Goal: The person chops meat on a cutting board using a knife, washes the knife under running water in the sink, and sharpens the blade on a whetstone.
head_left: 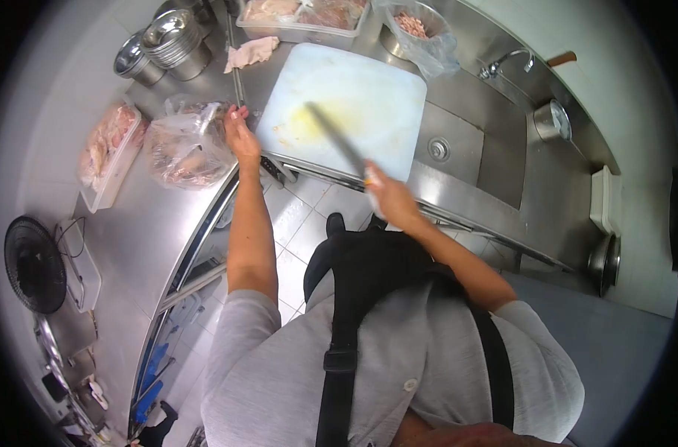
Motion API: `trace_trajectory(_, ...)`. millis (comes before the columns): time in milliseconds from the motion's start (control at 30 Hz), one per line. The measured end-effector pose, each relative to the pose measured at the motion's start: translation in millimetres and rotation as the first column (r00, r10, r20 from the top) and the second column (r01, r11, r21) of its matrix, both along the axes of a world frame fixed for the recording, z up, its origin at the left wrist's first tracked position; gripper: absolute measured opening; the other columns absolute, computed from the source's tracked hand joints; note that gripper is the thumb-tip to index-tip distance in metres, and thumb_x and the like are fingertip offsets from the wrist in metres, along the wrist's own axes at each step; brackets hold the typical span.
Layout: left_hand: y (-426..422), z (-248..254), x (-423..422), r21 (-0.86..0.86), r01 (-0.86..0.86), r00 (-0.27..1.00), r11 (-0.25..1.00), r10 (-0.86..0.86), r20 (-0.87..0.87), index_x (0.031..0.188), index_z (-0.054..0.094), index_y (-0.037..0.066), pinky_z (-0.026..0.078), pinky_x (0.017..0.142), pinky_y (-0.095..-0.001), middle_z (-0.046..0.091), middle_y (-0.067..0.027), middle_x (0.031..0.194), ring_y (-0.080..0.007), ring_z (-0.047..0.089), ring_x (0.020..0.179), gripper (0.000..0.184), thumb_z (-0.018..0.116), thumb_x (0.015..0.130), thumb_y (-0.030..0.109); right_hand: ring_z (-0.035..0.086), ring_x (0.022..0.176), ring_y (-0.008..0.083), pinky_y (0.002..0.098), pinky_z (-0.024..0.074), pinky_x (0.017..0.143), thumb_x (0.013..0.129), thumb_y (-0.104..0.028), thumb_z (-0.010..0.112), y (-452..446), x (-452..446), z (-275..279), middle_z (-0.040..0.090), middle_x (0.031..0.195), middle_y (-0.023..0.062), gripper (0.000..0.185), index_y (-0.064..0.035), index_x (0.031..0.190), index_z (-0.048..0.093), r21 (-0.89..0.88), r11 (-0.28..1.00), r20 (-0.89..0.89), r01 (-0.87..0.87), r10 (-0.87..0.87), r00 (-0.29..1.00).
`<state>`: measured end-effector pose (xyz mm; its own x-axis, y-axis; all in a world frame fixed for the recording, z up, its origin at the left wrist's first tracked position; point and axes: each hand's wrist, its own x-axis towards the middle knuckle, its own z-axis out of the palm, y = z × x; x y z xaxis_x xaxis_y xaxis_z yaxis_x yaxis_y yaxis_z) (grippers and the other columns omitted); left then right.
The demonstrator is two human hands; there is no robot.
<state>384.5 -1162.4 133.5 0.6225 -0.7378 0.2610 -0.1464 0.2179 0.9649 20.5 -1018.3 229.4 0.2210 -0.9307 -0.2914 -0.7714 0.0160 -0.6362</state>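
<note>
Gripping a knife [335,135] by the handle in the right hand [391,195], fingers wrapped closed around it and hiding most of the handle. Pointing the blade away from the body and toward the left, tip farthest out. Slanting along the knife's long axis from lower right at the fist to upper left at the tip. Crossing over the near and middle part of a pale cutting board [383,97], tip close to a yellow stain [305,119]. Cannot tell touching from hovering there.

Holding the left hand [242,135] just off the board's left edge, fingers loosely apart, slightly bent, with no visible hold on anything. Near the fingertips, to a clear plastic bag [190,149] of meat on the counter [160,216]; cannot tell contact with it.

Beyond the bag to the left, to a white tray [115,190] of meat. Past the board's far left corner, to a pale scrap of meat [251,52]. To the board's right, to a steel sink [462,134].
</note>
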Motion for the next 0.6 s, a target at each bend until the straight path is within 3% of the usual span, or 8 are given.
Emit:
trace_trajectory(67, 2, -1, -1, 0.039, -0.004, 0.998, 0.999, 0.001, 0.067, 0.144, 0.054, -0.008, 0.049, 0.107, -0.0400, 0.071, -0.0224, 0.126, -0.0294, 0.068, 0.116, 0.056, 0.042, 0.116, 0.040, 0.071, 0.097, 0.0506, 0.0560, 0.0558, 0.085, 0.108, -0.028, 0.055, 9, -69, -1, 0.073, 0.108, 0.0316, 0.055, -0.0246, 0.162, 0.043, -0.054, 0.987, 0.017, 0.153, -0.152, 0.988)
trace_trajectory(133, 6, 10, -6, 0.084, 0.001, 0.995, 0.996, -0.010, 0.103, 0.145, 0.055, -0.008, 0.047, 0.111, -0.0410, 0.070, -0.0233, 0.132, -0.0311, 0.066, 0.123, 0.060, 0.041, 0.115, 0.043, 0.072, 0.098, 0.0506, 0.0555, 0.0566, 0.086, 0.108, -0.028, 0.057, 9, -145, -25, 0.072, 0.110, 0.0325, 0.054, -0.0231, 0.161, 0.046, -0.262, 0.944, -0.167, 0.200, -0.249, 0.954)
trace_trajectory(200, 9, 14, -7, 0.106, -0.007, 0.984, 0.994, -0.012, 0.179, 0.144, 0.055, -0.008, 0.048, 0.110, -0.0404, 0.070, -0.0234, 0.131, -0.0308, 0.067, 0.122, 0.059, 0.041, 0.115, 0.042, 0.072, 0.102, 0.0502, 0.0544, 0.0568, 0.089, 0.107, -0.028, 0.059, -2, -179, -2, 0.071, 0.115, 0.0335, 0.054, -0.0216, 0.159, 0.049, -0.286, 0.914, -0.215, 0.289, -0.355, 0.910)
trace_trajectory(300, -3, 0, -3, 0.094, -0.024, 0.967, 0.995, -0.001, 0.256, 0.144, 0.056, -0.009, 0.048, 0.110, -0.0399, 0.070, -0.0238, 0.132, -0.0305, 0.067, 0.121, 0.058, 0.043, 0.115, 0.040, 0.072, 0.102, 0.0501, 0.0531, 0.0572, 0.090, 0.106, -0.028, 0.060, -11, -186, -17, 0.072, 0.114, 0.0328, 0.055, -0.0216, 0.160, 0.048, -0.504, 0.828, -0.045, 0.245, -0.309, 0.950)
trace_trajectory(333, -2, -8, 3, 0.095, -0.034, 0.960, 0.995, 0.006, 0.280, 0.144, 0.056, -0.009, 0.048, 0.110, -0.0398, 0.070, -0.0239, 0.132, -0.0304, 0.068, 0.120, 0.058, 0.043, 0.115, 0.040, 0.072, 0.105, 0.0492, 0.0503, 0.0575, 0.091, 0.107, -0.028, 0.059, -10, -150, 11, 0.072, 0.116, 0.0318, 0.054, -0.0209, 0.159, 0.048, -0.360, 0.899, -0.137, 0.248, -0.314, 0.940)
trace_trajectory(467, 5, 3, 2, 0.015, 0.043, 0.996, 0.999, -0.044, 0.079, 0.145, 0.054, -0.006, 0.047, 0.109, -0.0417, 0.071, -0.0209, 0.129, -0.0287, 0.066, 0.120, 0.056, 0.043, 0.116, 0.041, 0.070, 0.112, 0.0478, 0.0515, 0.0542, 0.095, 0.109, -0.030, 0.057, -12, -17, 35, 0.071, 0.120, 0.0310, 0.052, -0.0230, 0.159, 0.048, 0.002, 1.000, 0.162, 0.002, -0.002, 0.987)
trace_trajectory(533, 1, 5, 9, 0.018, 0.070, 0.996, 0.997, -0.069, -0.063, 0.148, 0.052, -0.006, 0.046, 0.110, -0.0419, 0.070, -0.0206, 0.131, -0.0284, 0.066, 0.120, 0.059, 0.041, 0.116, 0.043, 0.067, 0.112, 0.0496, 0.0533, 0.0517, 0.101, 0.109, -0.028, 0.057, -12, 30, 12, 0.070, 0.124, 0.0296, 0.051, -0.0177, 0.158, 0.048, -0.109, 0.974, 0.197, -0.198, 0.216, 0.956)
trace_trajectory(600, 2, 4, 11, 0.025, 0.086, 0.987, 0.996, -0.082, -0.138, 0.150, 0.049, -0.006, 0.045, 0.111, -0.0418, 0.070, -0.0204, 0.132, -0.0280, 0.066, 0.120, 0.061, 0.039, 0.116, 0.045, 0.067, 0.112, 0.0500, 0.0546, 0.0513, 0.101, 0.108, -0.027, 0.056, -16, 48, 14, 0.071, 0.122, 0.0291, 0.050, -0.0167, 0.157, 0.049, -0.066, 0.964, 0.114, -0.259, 0.265, 0.958)
